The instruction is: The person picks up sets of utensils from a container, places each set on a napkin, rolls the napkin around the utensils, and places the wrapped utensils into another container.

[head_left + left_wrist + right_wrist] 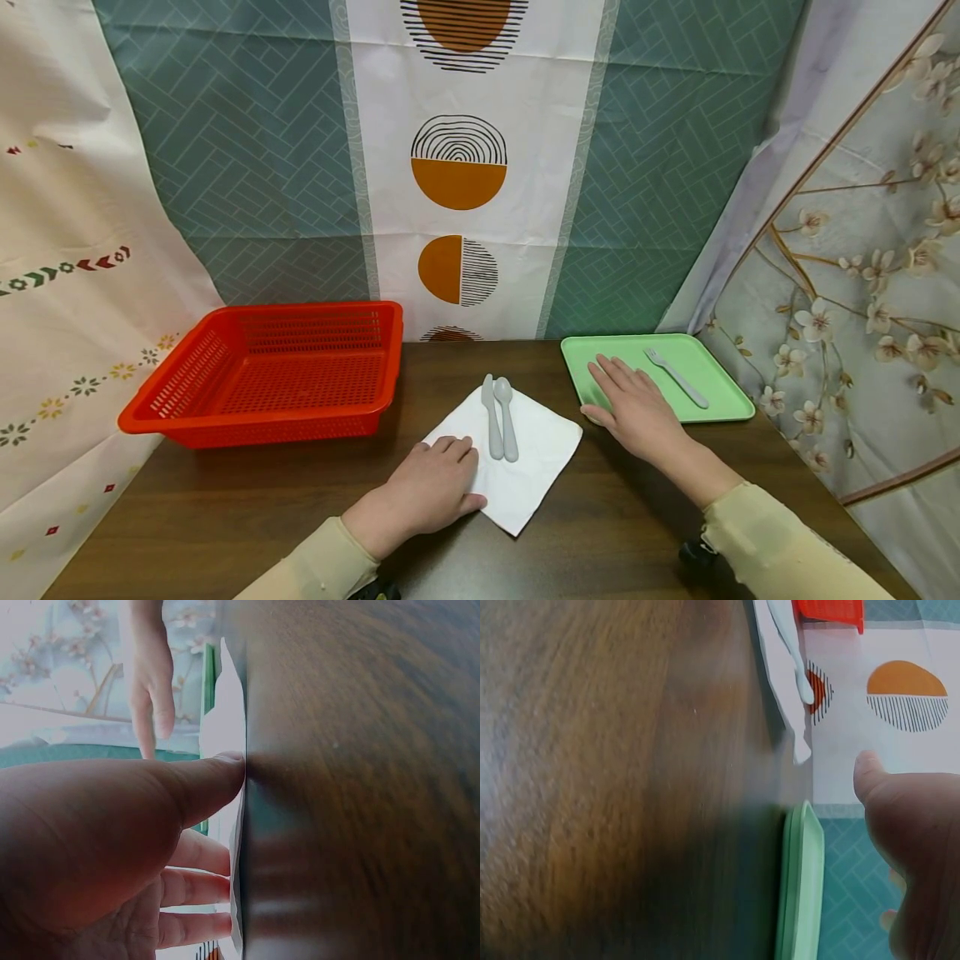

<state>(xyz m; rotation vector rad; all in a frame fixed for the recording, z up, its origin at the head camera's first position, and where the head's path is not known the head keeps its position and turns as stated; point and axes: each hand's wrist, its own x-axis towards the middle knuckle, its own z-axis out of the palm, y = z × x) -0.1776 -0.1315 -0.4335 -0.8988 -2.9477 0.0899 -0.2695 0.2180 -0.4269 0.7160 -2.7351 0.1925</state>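
A white napkin [534,479] lies on the wooden table, with a grey knife [492,417] and a grey spoon [507,421] side by side on it. My left hand [427,487] rests on the napkin's left edge, thumb and fingertips touching it in the left wrist view. Over the left part of a green tray [723,400] is my right hand [637,408], fingers extended and nothing in its grip. To the right of those fingers, a grey fork [677,377] lies on the tray. In the right wrist view the right thumb [870,776] stands apart from the tray's rim.
A red perforated basket [262,429] stands at the back left of the table [247,517]. Patterned cloth [285,167] hangs behind the table, and flowered cloth [885,333] hangs along the right side.
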